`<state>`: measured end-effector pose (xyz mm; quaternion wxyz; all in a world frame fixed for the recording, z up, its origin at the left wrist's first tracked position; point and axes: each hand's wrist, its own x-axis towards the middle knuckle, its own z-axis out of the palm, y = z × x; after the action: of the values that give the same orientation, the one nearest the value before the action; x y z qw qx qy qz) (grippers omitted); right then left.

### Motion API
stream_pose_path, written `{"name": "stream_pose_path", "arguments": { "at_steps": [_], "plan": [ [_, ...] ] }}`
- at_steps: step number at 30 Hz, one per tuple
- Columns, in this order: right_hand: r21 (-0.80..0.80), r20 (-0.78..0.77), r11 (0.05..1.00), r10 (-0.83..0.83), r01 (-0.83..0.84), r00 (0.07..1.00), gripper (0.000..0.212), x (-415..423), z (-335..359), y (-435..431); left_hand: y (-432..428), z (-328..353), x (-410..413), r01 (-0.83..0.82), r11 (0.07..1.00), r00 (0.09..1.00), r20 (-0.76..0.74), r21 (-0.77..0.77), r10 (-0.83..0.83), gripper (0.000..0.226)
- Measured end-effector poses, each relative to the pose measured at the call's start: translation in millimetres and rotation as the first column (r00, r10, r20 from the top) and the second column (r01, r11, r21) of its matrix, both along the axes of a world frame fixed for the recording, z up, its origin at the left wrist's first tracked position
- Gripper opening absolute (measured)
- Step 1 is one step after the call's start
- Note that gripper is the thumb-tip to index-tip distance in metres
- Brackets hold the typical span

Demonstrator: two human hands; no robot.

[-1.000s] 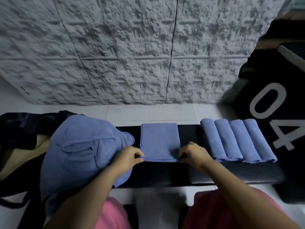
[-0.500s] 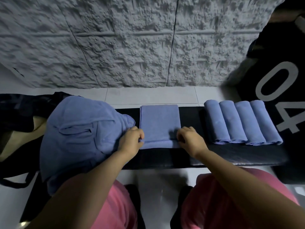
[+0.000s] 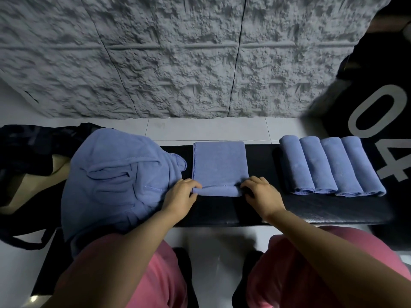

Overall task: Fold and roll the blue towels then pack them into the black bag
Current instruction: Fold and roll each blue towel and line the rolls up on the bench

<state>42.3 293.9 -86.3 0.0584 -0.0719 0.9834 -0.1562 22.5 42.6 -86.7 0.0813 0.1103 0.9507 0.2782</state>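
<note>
One turn newly rolled, folded towel (image 3: 220, 165)

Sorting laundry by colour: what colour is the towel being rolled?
The towel is plain blue; head view.

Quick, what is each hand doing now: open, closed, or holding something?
Left hand: closed, pinching the left end of the rolled near edge of the folded towel.
Right hand: closed, pinching the right end of that roll.

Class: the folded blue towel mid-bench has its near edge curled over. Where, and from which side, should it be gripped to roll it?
Pinch the curled near edge at both ends, left hand and right hand, coming from the near side: the flat folded towel extends away toward the wall.
</note>
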Motion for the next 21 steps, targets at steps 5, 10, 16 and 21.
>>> {"name": "stream_pose_path", "arguments": {
  "at_steps": [5, 10, 16, 21],
  "plan": [
    [-0.342, 0.308, 0.846, -0.31, 0.409, 0.899, 0.025, -10, 0, 8, 7, -4, -13, -0.272, 0.951, 0.935, 0.275, 0.149, 0.224, 0.02],
    [-0.368, 0.491, 0.736, -0.365, 0.568, 0.791, 0.034, -11, 1, 7, 9, -9, -17, -0.379, 0.919, 0.852, 0.427, 0.106, 0.302, 0.026],
    [-0.035, -0.012, 0.996, -0.078, 0.078, 0.997, 0.013, -6, 8, 3, 6, 4, -12, -0.061, 0.997, 0.997, -0.042, -0.051, 0.059, 0.005],
    [0.235, -0.168, 0.961, 0.19, -0.148, 0.967, 0.02, 3, 4, 10, 3, 11, -5, 0.146, 0.973, 0.979, -0.118, -0.18, -0.168, 0.027]
  ]
}}
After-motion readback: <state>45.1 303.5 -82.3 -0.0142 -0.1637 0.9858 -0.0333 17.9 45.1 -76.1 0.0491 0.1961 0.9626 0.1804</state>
